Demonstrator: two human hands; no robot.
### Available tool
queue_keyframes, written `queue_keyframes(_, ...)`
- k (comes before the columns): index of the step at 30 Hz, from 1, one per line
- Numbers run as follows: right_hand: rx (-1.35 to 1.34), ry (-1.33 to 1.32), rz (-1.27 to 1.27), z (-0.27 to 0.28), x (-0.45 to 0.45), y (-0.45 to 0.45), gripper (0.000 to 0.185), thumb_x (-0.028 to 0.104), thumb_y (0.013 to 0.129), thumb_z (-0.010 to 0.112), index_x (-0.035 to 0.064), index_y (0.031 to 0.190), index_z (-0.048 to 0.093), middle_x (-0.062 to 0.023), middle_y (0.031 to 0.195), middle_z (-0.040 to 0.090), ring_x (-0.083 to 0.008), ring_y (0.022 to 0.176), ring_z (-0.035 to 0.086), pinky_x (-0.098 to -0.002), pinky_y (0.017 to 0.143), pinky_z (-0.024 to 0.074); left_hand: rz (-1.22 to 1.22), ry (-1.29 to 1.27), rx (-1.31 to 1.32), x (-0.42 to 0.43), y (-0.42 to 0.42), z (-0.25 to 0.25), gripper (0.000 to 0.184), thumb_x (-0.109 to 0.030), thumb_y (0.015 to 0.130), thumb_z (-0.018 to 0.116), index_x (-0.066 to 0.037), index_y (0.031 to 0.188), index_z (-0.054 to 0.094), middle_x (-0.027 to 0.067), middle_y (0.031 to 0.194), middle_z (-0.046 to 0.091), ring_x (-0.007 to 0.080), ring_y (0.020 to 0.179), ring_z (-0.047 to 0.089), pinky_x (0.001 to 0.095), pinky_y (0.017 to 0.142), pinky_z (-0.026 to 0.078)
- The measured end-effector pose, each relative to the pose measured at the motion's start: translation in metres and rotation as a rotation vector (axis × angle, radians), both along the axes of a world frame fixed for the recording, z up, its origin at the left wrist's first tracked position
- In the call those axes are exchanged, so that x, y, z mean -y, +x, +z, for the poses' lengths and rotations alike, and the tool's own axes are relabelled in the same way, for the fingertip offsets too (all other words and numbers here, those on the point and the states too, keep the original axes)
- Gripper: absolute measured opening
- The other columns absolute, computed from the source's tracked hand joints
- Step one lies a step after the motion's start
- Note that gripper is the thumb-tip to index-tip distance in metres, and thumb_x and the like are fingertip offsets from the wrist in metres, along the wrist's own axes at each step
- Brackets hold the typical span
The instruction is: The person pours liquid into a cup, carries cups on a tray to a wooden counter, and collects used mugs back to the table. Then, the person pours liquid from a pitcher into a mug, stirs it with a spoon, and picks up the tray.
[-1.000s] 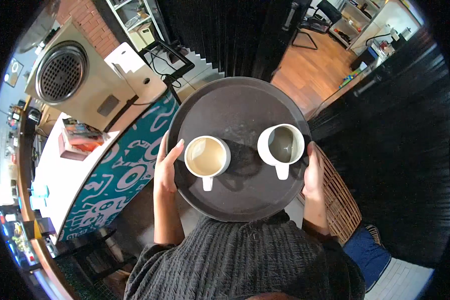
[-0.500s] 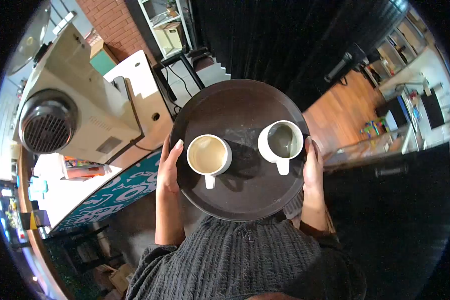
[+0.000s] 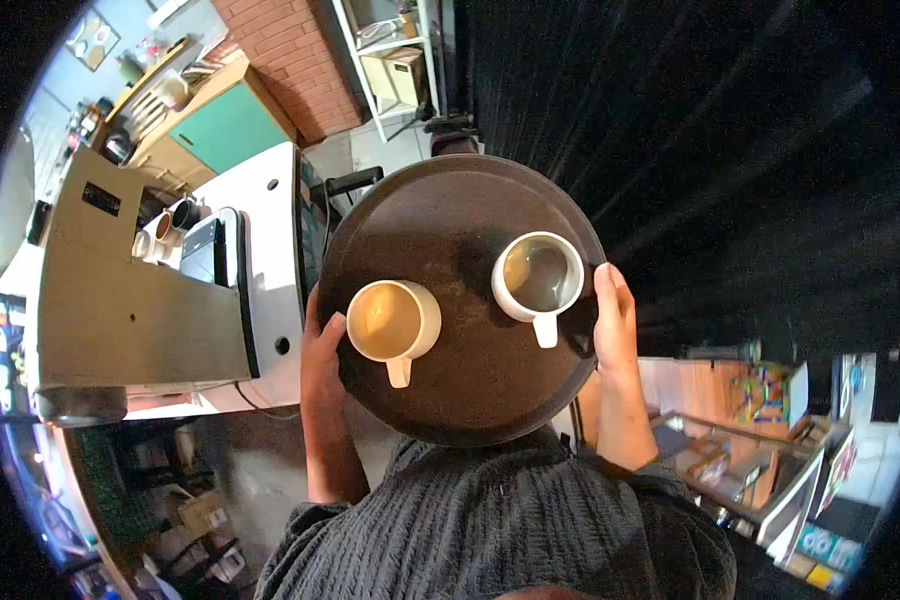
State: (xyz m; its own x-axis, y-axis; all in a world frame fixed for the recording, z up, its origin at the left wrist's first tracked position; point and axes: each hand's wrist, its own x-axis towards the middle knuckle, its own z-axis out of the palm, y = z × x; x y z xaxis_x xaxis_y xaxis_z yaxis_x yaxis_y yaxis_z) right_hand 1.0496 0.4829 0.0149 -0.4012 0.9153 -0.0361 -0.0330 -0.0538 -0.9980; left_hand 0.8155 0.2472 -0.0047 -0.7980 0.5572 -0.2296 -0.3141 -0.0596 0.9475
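A round dark brown serving tray (image 3: pixel 460 400) is held level in front of my chest. My left hand (image 3: pixel 322 345) grips its left rim, thumb on top and fingers mostly hidden below. On the right rim my right hand (image 3: pixel 615 320) is closed in the same way. Two white mugs stand upright on the tray, handles pointing toward me. The left mug (image 3: pixel 432 325) holds a tan, milky-looking drink. In the right mug (image 3: pixel 505 290) is a greyish liquid, its kind unclear. Neither hand touches the mugs.
To the left stands a white counter (image 3: pixel 280 240) carrying a large beige machine (image 3: pixel 150 320) and a black scale-like device (image 3: pixel 210 250). A black curtain (image 3: pixel 690 150) hangs ahead and right. Farther off are a green-fronted cabinet (image 3: pixel 230 130), a brick column (image 3: pixel 290 60) and a white shelf (image 3: pixel 375 85).
My view has turned to the right and moved forward; the machine and counter have shifted, and more of the cabinet shows. The tray stays in both hands, tilted slightly differently in view.
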Motion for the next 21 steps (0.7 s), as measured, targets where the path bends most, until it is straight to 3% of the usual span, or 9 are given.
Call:
queue_keyframes(3, 0.005, -0.027, 0.093, -0.009, -0.049, -0.039, 0.033, 0.028, 0.096, 0.059, -0.0017, 0.111, 0.06, -0.0061, 0.105, 0.065, -0.0123, 0.098, 0.056, -0.0266, 0.089, 0.0425, 0.037, 0.057, 0.039, -0.033, -0.027, -0.009, 0.091, -0.038, 0.076, 0.076, -0.002, 0.146, 0.031, 0.0156, 0.136, 0.048, 0.0267, 0.124, 0.049, 0.0379, 0.106, 0.037)
queue_keyframes(7, 0.02, -0.041, 0.131, -0.014, -0.104, -0.093, 0.034, 0.027, 0.094, 0.061, -0.0005, 0.115, 0.059, -0.0071, 0.107, 0.064, -0.0141, 0.099, 0.056, -0.0285, 0.09, 0.0427, 0.057, 0.033, -0.014, -0.078, -0.079, -0.019, 0.088, -0.034, 0.075, 0.074, -0.002, 0.146, 0.031, 0.0161, 0.134, 0.049, 0.0268, 0.123, 0.049, 0.0376, 0.105, 0.038)
queue_keyframes(10, 0.008, -0.001, 0.191, -0.01, -0.142, -0.136, 0.035, 0.026, 0.094, 0.062, -0.0003, 0.116, 0.058, -0.0078, 0.109, 0.064, -0.0147, 0.1, 0.056, -0.0294, 0.091, 0.0425, 0.068, -0.042, -0.068, -0.114, -0.11, -0.009, 0.086, -0.025, 0.071, 0.065, -0.002, 0.146, 0.03, 0.017, 0.134, 0.049, 0.0283, 0.123, 0.049, 0.0382, 0.106, 0.036)
queue_keyframes(12, 0.007, -0.001, 0.253, -0.014, -0.166, -0.163, 0.037, 0.027, 0.094, 0.062, -0.0008, 0.117, 0.057, -0.0087, 0.111, 0.063, -0.0154, 0.101, 0.056, -0.0299, 0.092, 0.0421, 0.1, -0.007, -0.024, -0.125, -0.131, -0.023, 0.088, -0.024, 0.072, 0.068, -0.002, 0.147, 0.028, 0.0174, 0.136, 0.047, 0.0289, 0.125, 0.048, 0.0381, 0.107, 0.035)
queue_keyframes(15, 0.006, 0.012, 0.301, -0.015, -0.198, -0.204, 0.036, 0.027, 0.094, 0.062, -0.0011, 0.116, 0.058, -0.009, 0.111, 0.063, -0.0152, 0.101, 0.055, -0.0296, 0.091, 0.0417, 0.217, 0.014, -0.022, -0.145, -0.156, -0.026, 0.093, -0.025, 0.072, 0.072, -0.003, 0.149, 0.025, 0.0177, 0.139, 0.045, 0.0294, 0.126, 0.047, 0.0383, 0.107, 0.035)
queue_keyframes(21, -0.009, 0.011, 0.42, -0.009, -0.262, -0.291, 0.045, 0.037, 0.095, 0.056, -0.0027, 0.117, 0.058, -0.0103, 0.111, 0.063, -0.0168, 0.103, 0.054, -0.0294, 0.093, 0.0399, 0.289, -0.002, -0.048, -0.183, -0.202, -0.011, 0.1, -0.04, 0.072, 0.078, -0.003, 0.148, 0.025, 0.0173, 0.139, 0.045, 0.0289, 0.125, 0.047, 0.0404, 0.105, 0.038)
